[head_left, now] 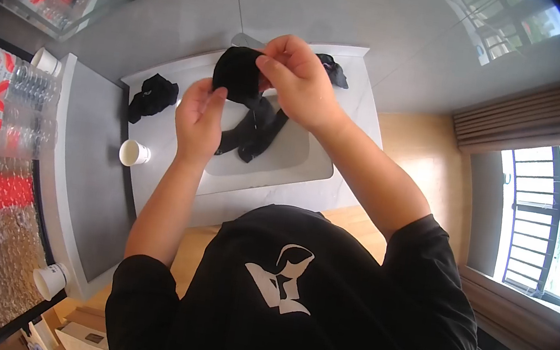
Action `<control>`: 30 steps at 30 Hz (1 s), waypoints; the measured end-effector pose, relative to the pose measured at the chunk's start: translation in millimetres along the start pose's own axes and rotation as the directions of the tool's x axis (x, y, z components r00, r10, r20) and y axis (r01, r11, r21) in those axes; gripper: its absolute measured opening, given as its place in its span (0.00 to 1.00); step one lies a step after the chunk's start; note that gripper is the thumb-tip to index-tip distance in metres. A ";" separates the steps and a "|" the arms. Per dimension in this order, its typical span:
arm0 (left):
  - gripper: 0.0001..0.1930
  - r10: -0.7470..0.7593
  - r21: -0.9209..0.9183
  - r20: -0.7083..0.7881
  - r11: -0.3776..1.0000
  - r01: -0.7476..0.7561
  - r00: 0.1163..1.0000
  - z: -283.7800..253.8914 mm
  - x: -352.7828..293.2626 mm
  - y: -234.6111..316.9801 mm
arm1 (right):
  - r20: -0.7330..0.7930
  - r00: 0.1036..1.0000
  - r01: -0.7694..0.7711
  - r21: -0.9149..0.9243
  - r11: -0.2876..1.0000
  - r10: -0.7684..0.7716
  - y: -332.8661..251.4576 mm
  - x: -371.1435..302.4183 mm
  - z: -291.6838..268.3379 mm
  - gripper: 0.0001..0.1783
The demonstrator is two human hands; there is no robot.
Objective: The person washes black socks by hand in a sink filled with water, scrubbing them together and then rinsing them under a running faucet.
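Above the sink, both hands stretch out a piece of black cloth by its edges; its exact kind does not show. My left hand pinches its lower left edge between thumb and fingers. At the upper right edge, my right hand grips it, thumb in front. Below it, long dark fabric pieces lie or hang in the white sink; whether they join the held cloth is unclear. A crumpled black cloth bundle rests on the counter left of the sink, and another dark bundle sits at the back right.
A white paper cup stands on the white counter, left of the sink. Packed plastic bottles and two more paper cups, one upper and one lower, are beyond the grey partition. A barred window is at right.
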State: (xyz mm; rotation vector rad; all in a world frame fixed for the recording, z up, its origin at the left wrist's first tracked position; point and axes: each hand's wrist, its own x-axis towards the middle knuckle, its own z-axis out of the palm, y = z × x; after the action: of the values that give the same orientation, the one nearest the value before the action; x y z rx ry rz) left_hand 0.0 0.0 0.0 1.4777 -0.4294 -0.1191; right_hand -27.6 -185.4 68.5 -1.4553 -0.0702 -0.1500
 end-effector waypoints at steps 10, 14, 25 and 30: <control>0.16 0.003 -0.077 0.208 0.997 0.013 0.978 6.6 -0.2 16.4 | -0.005 0.996 -0.086 0.195 0.977 0.089 -24.0 1.2 4.1 0.04; 0.14 -0.036 -0.167 0.193 0.984 0.069 0.980 -1.9 -0.2 6.4 | 0.049 0.998 -0.041 0.286 0.957 0.028 -24.2 -0.1 3.0 0.02; 0.10 0.056 0.017 0.076 0.998 -0.058 0.996 -17.9 2.3 -13.3 | 0.070 0.995 -0.090 0.439 0.894 0.066 -21.7 4.2 1.0 0.03; 0.10 0.063 0.005 0.033 0.998 -0.064 0.997 -15.9 6.4 -14.8 | 0.055 0.996 -0.094 0.546 0.832 0.077 -18.3 12.0 -1.7 0.02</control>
State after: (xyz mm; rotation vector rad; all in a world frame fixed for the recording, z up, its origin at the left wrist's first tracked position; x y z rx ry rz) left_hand 14.1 11.2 -13.7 1.4677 -0.5031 -0.0918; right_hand -18.5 -189.8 88.0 -0.8791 -0.0657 -0.0268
